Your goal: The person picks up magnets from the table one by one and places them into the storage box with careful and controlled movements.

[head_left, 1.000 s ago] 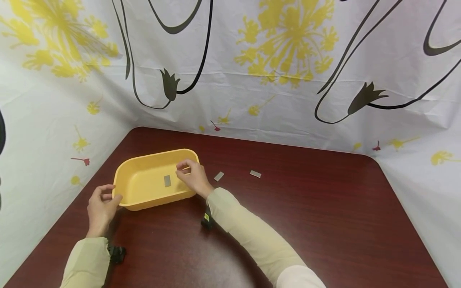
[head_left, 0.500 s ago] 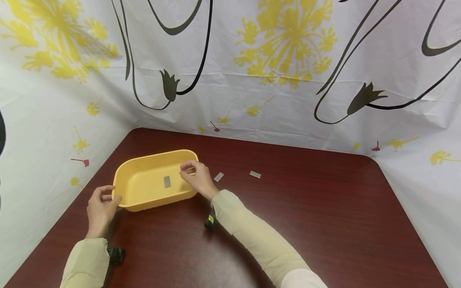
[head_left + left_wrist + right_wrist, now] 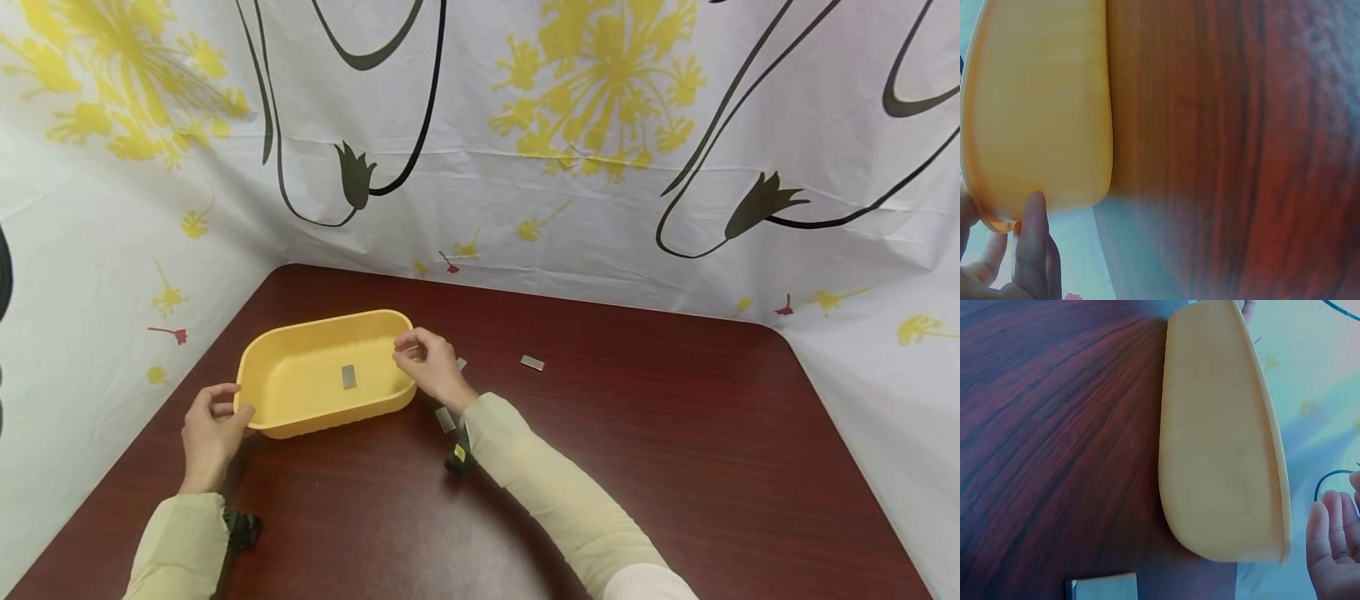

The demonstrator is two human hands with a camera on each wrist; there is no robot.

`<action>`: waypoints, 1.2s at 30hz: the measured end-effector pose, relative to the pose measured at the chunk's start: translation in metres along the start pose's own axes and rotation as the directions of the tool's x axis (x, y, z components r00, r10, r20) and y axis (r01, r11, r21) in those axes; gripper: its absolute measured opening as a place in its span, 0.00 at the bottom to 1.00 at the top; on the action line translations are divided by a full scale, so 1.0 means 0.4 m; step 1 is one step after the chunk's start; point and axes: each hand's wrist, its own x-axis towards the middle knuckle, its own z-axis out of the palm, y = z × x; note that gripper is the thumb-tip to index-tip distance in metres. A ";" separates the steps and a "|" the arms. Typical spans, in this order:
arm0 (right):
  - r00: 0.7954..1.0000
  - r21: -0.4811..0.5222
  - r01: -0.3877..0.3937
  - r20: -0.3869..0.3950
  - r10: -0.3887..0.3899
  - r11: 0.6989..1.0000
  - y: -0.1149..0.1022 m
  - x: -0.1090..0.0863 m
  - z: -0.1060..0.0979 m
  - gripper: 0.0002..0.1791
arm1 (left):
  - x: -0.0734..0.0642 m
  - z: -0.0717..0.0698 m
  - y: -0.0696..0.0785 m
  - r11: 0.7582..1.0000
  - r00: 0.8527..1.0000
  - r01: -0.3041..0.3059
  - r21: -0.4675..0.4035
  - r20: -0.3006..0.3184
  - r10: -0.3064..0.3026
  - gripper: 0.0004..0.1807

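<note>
Basin (image 3: 322, 340), yellow and oblong, is what we see at left of centre in the head view, its back rim running well short of the table's far edge and its left end close to the table's left edge. We see the left hand (image 3: 212, 435) gripping that left end, thumb on the near side of the rim, with only a narrow strip of table (image 3: 660, 433) beyond its knuckles. The right hand (image 3: 433, 362) hangs by the basin's right end, released, fingers loosely bent; the right wrist view shows us a gap between it and the rim. Inside the basin, right of its middle, we find a flat grey plate (image 3: 348, 377), clear of all four walls. Outside, a second plate (image 3: 446, 419) lies just off the near right corner, beside the right wrist; a third plate (image 3: 461, 364) is mostly hidden behind the right hand; a fourth plate (image 3: 532, 363) lies farther right, well apart from the basin. From there we see a broad stretch of dark wood reaching the right edge, while patterned cloth (image 3: 465, 117) rises behind the far edge, across the upper frame.
</note>
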 end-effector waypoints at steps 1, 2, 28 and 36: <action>1.000 0.003 0.000 0.003 0.000 1.000 0.001 -0.001 -0.004 0.08 | 0.011 0.005 -0.019 1.000 1.000 -0.001 0.004 -0.002 0.001 0.20; 1.000 0.004 0.001 0.006 -0.001 1.000 0.002 -0.003 -0.007 0.08 | 0.020 0.008 -0.035 1.000 1.000 -0.003 0.007 0.000 0.003 0.20; 0.998 0.052 -0.065 0.027 0.064 0.997 0.044 -0.045 -0.076 0.08 | 0.001 -0.001 0.003 1.000 1.000 0.000 0.027 0.017 -0.001 0.21; 0.995 0.022 -0.082 0.056 0.081 0.996 0.041 -0.059 -0.098 0.08 | -0.017 -0.010 0.038 0.999 0.999 0.030 0.028 0.031 -0.031 0.21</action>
